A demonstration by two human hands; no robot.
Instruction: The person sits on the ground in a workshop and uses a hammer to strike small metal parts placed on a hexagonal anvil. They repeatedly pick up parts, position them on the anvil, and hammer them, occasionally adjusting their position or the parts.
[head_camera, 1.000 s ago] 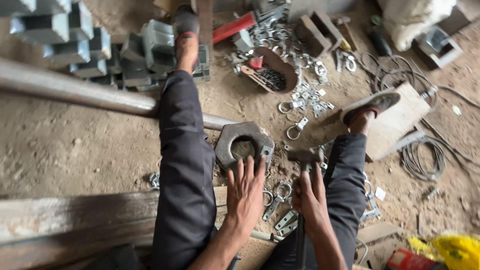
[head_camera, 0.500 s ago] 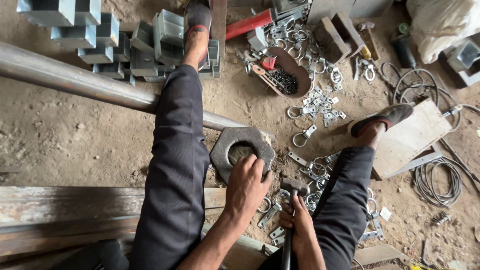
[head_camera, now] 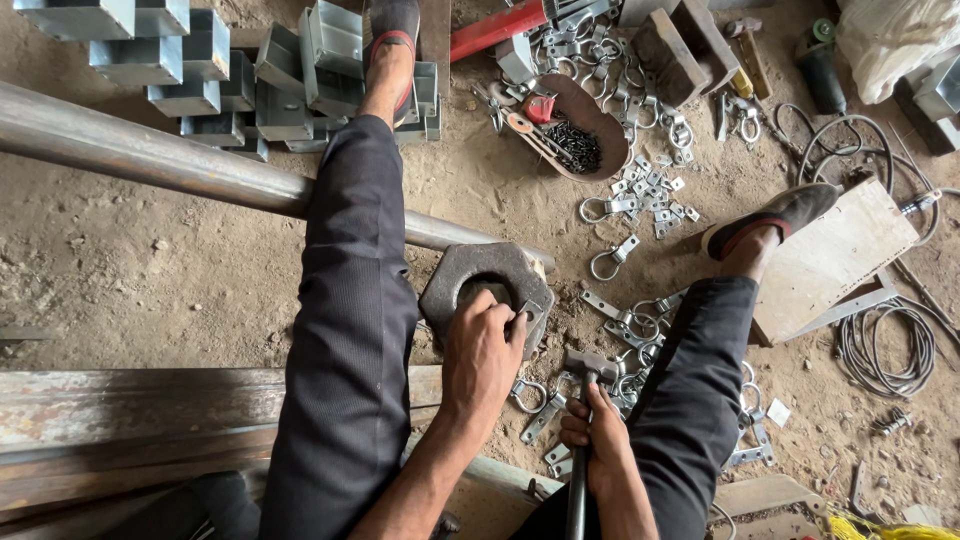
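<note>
- Dirt floor, scattered clamps.
- Left hand curled over hex nut, centre frame.
- Right hand gripping hammer, 5 o'clock of nut.
- Pipe at 10 o'clock.

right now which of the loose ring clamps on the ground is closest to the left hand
The ring clamp lying just right of the left hand, beside the wrist; the others lie farther right, past the hammer.

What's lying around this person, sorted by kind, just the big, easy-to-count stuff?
Hammer, in the right hand: 1
Hexagonal block, under the left hand: 1
Long pipe: 1
Wooden board: 1
Cable coil: 1
Bowl of small dark parts: 1
Total: 6
</note>
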